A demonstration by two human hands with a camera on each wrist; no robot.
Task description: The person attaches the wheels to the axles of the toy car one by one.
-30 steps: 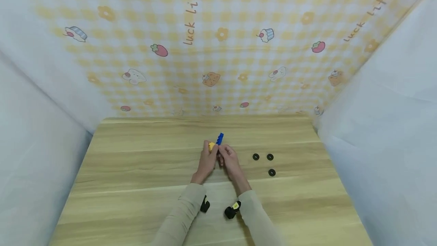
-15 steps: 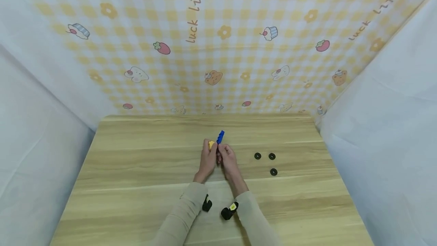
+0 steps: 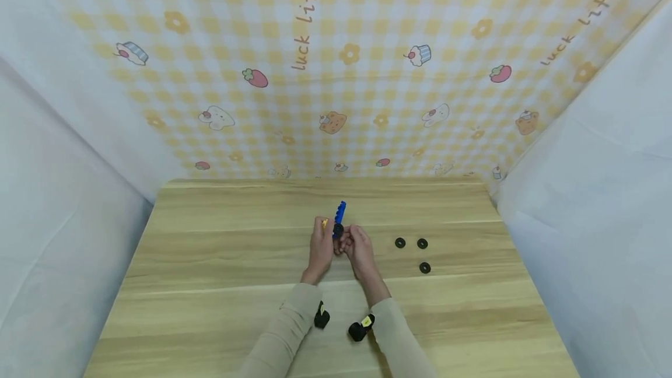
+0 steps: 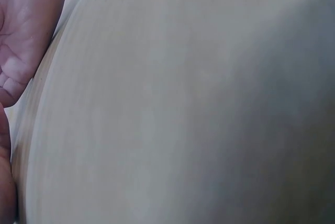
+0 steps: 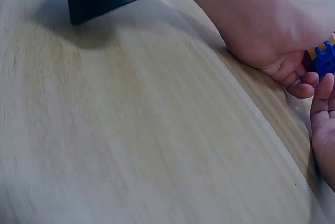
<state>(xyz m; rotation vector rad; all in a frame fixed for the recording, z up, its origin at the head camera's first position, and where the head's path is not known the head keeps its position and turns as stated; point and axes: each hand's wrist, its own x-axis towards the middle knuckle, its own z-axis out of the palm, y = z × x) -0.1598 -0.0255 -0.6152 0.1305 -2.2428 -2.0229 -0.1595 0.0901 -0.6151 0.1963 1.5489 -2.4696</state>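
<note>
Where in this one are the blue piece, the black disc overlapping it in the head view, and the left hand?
Blue piece (image 3: 340, 213): head view, on its bare part above the disc.
Black disc (image 3: 338, 230): head view, near its middle.
Left hand (image 3: 321, 248): head view, mid-hand.

Yellow-checked cloth (image 3: 378, 89) backs a wood-grain table (image 3: 210, 244) between white, seemingly fabric walls (image 3: 604, 191).

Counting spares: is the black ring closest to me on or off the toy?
Off: the ring lies on the table, apart from the toy.
</note>
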